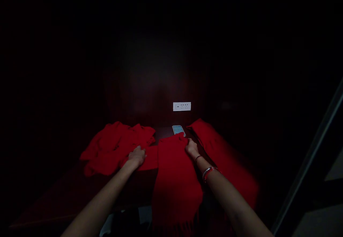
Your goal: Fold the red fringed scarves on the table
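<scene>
A red scarf (177,180) with a fringed end lies across the table and hangs over its front edge. My right hand (191,148) is closed on the scarf's right edge near the far end. My left hand (137,156), fingers curled, grips red cloth to the left of the hanging part. This cloth runs between the hanging part and a crumpled red heap (109,146) on the left. Another length of red fabric (227,158) lies to the right, beyond my right forearm. What my fingertips pinch is partly hidden in the dim light.
A phone (178,129) with a lit screen lies behind the scarf. On the dark wall is a white socket panel (182,106). The table's front edge (43,222) shows at lower left. A slanted metal frame (308,158) stands at right. Most surroundings are very dark.
</scene>
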The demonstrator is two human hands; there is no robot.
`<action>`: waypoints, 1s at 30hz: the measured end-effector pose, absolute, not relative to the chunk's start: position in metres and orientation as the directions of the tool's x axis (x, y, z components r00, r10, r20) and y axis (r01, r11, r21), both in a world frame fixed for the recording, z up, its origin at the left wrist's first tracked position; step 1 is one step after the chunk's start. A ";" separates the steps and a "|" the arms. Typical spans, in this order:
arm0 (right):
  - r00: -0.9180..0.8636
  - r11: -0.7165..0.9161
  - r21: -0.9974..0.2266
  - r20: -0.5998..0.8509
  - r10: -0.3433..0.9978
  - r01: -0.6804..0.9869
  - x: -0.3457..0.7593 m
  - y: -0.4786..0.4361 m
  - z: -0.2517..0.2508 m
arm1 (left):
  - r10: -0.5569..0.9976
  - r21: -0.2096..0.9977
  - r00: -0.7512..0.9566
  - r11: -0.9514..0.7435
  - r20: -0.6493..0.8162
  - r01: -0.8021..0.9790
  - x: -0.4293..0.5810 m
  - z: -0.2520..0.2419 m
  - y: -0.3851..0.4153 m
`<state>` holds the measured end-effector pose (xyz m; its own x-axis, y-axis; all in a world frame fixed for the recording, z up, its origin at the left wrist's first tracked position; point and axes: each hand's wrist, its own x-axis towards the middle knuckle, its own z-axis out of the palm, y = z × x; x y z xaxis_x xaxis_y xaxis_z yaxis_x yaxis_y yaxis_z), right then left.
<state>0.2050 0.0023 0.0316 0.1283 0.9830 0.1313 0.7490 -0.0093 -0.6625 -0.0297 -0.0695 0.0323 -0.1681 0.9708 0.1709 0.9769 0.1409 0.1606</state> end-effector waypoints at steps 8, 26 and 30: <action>0.091 -0.035 -0.569 0.070 0.993 0.821 0.218 0.017 0.022 | 0.994 0.010 0.016 -0.017 0.111 1.000 -0.021 0.033 -0.064; -0.316 0.340 -0.171 0.156 0.936 0.925 0.209 -0.028 -0.002 | 0.964 0.162 -0.146 0.111 0.221 0.980 0.020 -0.011 -0.028; -0.506 0.521 -0.142 0.132 0.852 0.841 0.198 -0.038 -0.006 | 0.985 0.195 0.006 -0.040 0.173 0.980 0.010 -0.019 -0.026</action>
<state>0.1984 -0.0378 -0.0061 -0.5059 0.8524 0.1321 0.8415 0.5214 -0.1418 0.0101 -0.0255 -0.0185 0.0063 0.9850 0.1725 0.9800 -0.0404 0.1947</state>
